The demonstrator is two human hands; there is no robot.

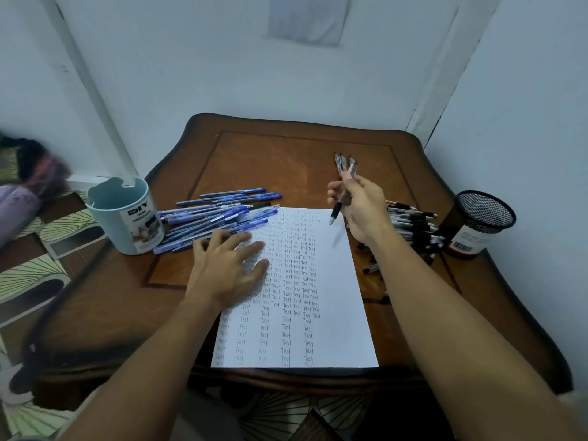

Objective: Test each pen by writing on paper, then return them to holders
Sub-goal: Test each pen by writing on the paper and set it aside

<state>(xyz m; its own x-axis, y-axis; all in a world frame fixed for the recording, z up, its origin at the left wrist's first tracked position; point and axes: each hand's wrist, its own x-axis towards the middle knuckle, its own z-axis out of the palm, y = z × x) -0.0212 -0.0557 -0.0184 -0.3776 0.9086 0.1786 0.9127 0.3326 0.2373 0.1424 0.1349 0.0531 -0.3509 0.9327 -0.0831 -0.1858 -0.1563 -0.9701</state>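
A white sheet of paper (337,313) covered with rows of the word "Test" lies on the wooden table (286,160). My left hand (227,268) presses flat on the sheet's left edge, fingers spread. My right hand (361,206) is raised above the sheet's top right corner and grips a bundle of black pens (345,167), tops pointing up, one tip hanging below the fist. A pile of blue pens (219,214) lies left of the paper. More black pens (413,227) are heaped to the right.
A pale blue desk organizer cup (127,214) stands at the table's left edge, nothing showing inside. A black mesh holder (480,224) stands at the right edge. Walls close in behind and on the right. Patterned floor lies to the left.
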